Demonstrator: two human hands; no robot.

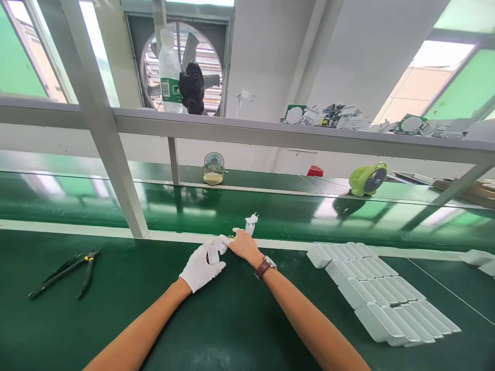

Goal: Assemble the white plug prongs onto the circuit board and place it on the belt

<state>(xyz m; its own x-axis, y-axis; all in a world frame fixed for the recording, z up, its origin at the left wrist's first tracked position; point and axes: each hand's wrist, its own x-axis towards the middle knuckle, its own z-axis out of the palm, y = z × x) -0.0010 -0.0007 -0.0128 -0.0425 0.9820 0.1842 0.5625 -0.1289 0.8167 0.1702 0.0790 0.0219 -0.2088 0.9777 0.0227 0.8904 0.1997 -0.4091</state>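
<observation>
At the far left of the green table [116,319] lie black pliers [87,265] with a pair of thin tweezers just beside them, well apart from both hands. Above them, on the upper shelf [270,135], a clear water bottle [169,72] stands upright next to a black bundle [192,87].

Near the middle, at the far edge of the table, the left hand [201,267] wears a white glove and is curled closed around a small white part [213,255], which sits in its palm with the fingertips folded over it. The right hand [243,245] is bare, with a brown wristwatch [265,267] on the wrist, and meets the left hand's fingertips. Its back faces the camera, so whether its fingers are pinched on anything cannot be told.

Just beyond the right hand, a white plug piece [251,223] stands on the glossy green conveyor belt [77,206]. Farther off, a small desk fan [213,168] stands on the far side of the belt.

To the right, rows of white plastic housings [382,299] lie on the table touching side by side, well apart from the hands. Far right, a lime-green fan [367,179] stands past the belt.
</observation>
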